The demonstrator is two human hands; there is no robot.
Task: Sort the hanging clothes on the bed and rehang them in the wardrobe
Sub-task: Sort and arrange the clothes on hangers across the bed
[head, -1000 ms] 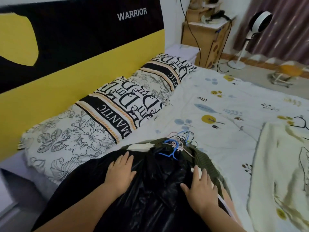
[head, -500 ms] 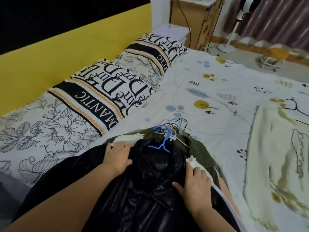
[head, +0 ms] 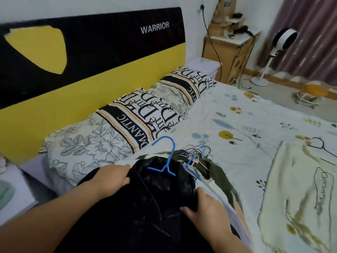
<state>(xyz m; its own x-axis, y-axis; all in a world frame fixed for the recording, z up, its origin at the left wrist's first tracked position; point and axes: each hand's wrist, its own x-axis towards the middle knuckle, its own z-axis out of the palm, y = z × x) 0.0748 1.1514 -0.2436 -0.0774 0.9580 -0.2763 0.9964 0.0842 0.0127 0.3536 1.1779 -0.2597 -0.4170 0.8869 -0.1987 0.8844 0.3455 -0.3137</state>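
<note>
Both hands gripping black jacket (head: pixel 138 207), left hand (head: pixel 111 177), right hand (head: pixel 202 207)

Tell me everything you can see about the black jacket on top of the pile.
The black jacket looks glossy, like leather or coated fabric, with creases. It lies uppermost on the pile of hangered clothes at the near edge of the bed, over an olive green garment. A blue hanger sits in its neck, hook raised toward the pillows. The left hand grips its shoulder and the right hand grips the other side.
</note>
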